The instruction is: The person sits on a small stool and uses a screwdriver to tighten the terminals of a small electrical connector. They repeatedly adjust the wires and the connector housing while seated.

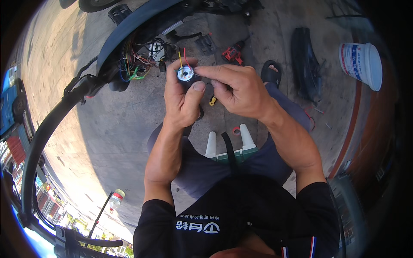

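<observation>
Here, round part (185, 74) face-up, wires (185, 52) forward, in curled left hand (181, 95); right hand (241, 88) half-closed, grip unclear.

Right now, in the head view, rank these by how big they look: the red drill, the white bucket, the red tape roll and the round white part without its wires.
1. White bucket
2. Red drill
3. Round white part, held nearer the camera in the left hand
4. Red tape roll
</observation>
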A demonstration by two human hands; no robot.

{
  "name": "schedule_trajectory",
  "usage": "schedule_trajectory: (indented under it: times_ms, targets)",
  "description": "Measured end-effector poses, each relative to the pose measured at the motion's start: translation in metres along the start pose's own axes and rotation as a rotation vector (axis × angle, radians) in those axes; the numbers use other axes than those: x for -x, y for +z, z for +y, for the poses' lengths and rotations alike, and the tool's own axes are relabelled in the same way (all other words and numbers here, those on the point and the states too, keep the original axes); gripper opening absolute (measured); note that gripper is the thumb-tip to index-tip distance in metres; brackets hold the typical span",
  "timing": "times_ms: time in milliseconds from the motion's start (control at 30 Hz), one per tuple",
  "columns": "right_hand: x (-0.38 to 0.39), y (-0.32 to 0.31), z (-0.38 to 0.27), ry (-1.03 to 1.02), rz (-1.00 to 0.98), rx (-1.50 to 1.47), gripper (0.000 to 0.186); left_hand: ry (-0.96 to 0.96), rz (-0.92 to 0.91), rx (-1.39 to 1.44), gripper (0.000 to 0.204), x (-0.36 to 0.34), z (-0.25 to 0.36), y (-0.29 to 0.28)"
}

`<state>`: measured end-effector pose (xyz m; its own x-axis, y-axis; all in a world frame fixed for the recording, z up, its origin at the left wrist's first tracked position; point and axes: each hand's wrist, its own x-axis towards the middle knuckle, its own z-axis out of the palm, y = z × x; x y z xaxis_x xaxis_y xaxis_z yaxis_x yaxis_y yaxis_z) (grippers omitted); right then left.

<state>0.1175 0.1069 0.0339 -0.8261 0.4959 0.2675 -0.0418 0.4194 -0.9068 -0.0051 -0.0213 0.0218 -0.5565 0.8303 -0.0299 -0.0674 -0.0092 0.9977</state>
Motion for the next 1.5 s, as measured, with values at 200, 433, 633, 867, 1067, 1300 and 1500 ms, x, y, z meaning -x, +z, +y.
schedule_trajectory:
  times_ms: [200,433,633,867,1067,1300,1500]
  targets:
    - [0.002,0.001,0.005,-0.039,0.018,-0.004,0.036,0.000,-0.023,-0.075,0.048,0.000,-0.004,-0.006]
    - [0.001,-0.007,0.009,-0.011,-0.007,0.018,0.038,0.232,0.016,-0.253,0.046,-0.011,-0.005,-0.005]
    - [-0.002,-0.013,0.017,0.061,-0.064,0.062,0.034,0.309,0.135,-0.384,0.040,-0.018,-0.005,-0.006]
    - [-0.002,-0.007,0.019,0.078,-0.063,0.057,0.032,0.327,0.217,-0.441,0.040,-0.021,-0.010,-0.009]
    - [-0.005,-0.002,0.017,0.054,-0.014,0.023,0.033,-0.079,0.147,-0.032,0.045,-0.015,-0.003,-0.010]
    - [-0.011,0.003,0.013,-0.008,-0.004,-0.027,0.029,-0.248,0.007,0.181,0.031,-0.013,-0.001,-0.011]
    - [-0.009,0.005,0.013,0.007,-0.037,0.123,0.024,-0.259,-0.040,0.145,0.026,-0.012,-0.006,-0.011]
